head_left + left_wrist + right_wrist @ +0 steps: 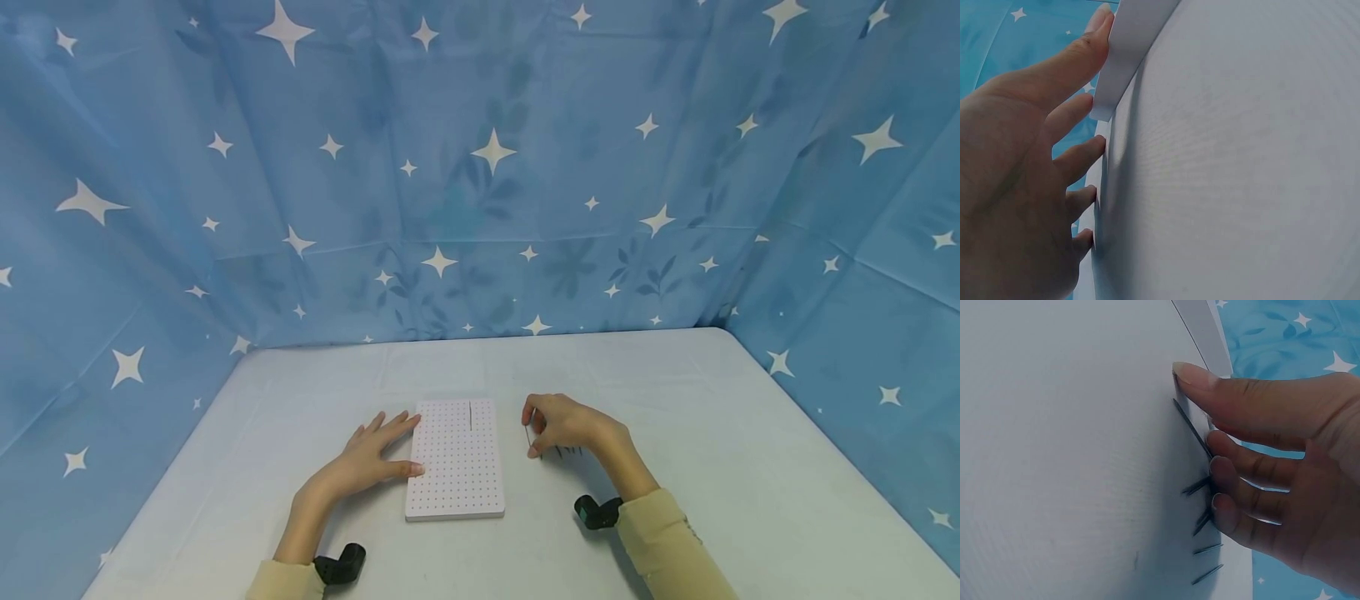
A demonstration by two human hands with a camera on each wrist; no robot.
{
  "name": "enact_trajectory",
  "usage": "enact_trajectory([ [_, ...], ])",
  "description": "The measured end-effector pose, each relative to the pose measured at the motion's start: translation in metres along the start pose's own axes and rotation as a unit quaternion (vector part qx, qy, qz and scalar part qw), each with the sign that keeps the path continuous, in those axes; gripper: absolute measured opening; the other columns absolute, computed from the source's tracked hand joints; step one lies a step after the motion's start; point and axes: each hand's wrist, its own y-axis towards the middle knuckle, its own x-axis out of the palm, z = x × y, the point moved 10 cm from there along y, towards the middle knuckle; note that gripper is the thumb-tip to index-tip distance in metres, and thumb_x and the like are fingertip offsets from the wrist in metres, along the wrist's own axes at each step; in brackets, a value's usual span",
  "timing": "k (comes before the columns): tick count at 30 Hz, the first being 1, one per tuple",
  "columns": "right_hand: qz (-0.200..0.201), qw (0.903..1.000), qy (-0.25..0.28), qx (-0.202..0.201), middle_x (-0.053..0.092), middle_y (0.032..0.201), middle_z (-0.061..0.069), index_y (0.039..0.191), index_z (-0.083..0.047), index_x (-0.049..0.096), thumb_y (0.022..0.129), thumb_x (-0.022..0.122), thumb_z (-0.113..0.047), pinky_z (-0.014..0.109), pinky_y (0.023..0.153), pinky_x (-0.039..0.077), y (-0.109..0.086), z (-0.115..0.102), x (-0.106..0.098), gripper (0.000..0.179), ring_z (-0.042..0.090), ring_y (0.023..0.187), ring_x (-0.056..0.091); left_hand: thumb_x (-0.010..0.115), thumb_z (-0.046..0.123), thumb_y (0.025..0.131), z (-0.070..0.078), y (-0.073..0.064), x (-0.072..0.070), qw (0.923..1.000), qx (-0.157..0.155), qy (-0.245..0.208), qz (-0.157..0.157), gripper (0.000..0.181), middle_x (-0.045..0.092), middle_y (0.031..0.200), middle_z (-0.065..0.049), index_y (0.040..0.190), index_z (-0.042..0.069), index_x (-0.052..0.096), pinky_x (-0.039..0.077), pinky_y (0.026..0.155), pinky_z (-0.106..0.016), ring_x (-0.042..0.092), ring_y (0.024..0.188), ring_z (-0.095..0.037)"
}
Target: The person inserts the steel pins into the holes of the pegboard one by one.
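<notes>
A white pegboard [455,467] with rows of small holes lies on the table, and one thin dark pin [471,416] stands upright near its top right. My left hand [367,457] rests at the board's left edge with its fingers spread, thumb and fingertips touching it. Right of the board, my right hand [566,423] holds a thin dark pin [528,435] lengthwise between thumb and index finger. Several more dark pins [1207,549] lie on the table beneath its other fingers. In the right wrist view, the thumb and fingers partly hide the held pin.
The white-covered table [675,467] extends around the board and both hands. A blue curtain [480,200] with white stars hangs behind it and along the sides. A black wrist camera [597,512] sits below the right hand, another black wrist camera [341,564] below the left.
</notes>
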Motion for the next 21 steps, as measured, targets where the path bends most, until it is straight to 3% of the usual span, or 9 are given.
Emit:
enact_trajectory([
  [8, 0.028, 0.9995, -0.005, -0.01, 0.062, 0.084, 0.001, 0.101, -0.011, 0.064, 0.082, 0.087, -0.013, 0.03, 0.065, 0.047, 0.002, -0.003, -0.006, 0.029, 0.017, 0.073, 0.054, 0.081, 0.044, 0.087, 0.002, -0.001, -0.001, 1.0, -0.002, -0.005, -0.001, 0.088, 0.029, 0.167, -0.021, 0.159, 0.012, 0.042, -0.002, 0.123, -0.07, 0.004, 0.156, -0.051],
  [21, 0.055, 0.9975, 0.0, -0.044, 0.07, 0.092, 0.002, 0.098, -0.009, 0.063, 0.088, 0.077, -0.002, 0.029, 0.068, 0.05, 0.004, -0.015, -0.012, 0.019, 0.015, 0.077, 0.057, 0.08, 0.044, 0.087, 0.001, -0.002, 0.0, 1.0, 0.0, -0.001, -0.001, 0.088, 0.029, 0.167, -0.021, 0.159, 0.013, 0.041, -0.001, 0.123, -0.071, 0.005, 0.156, -0.052],
])
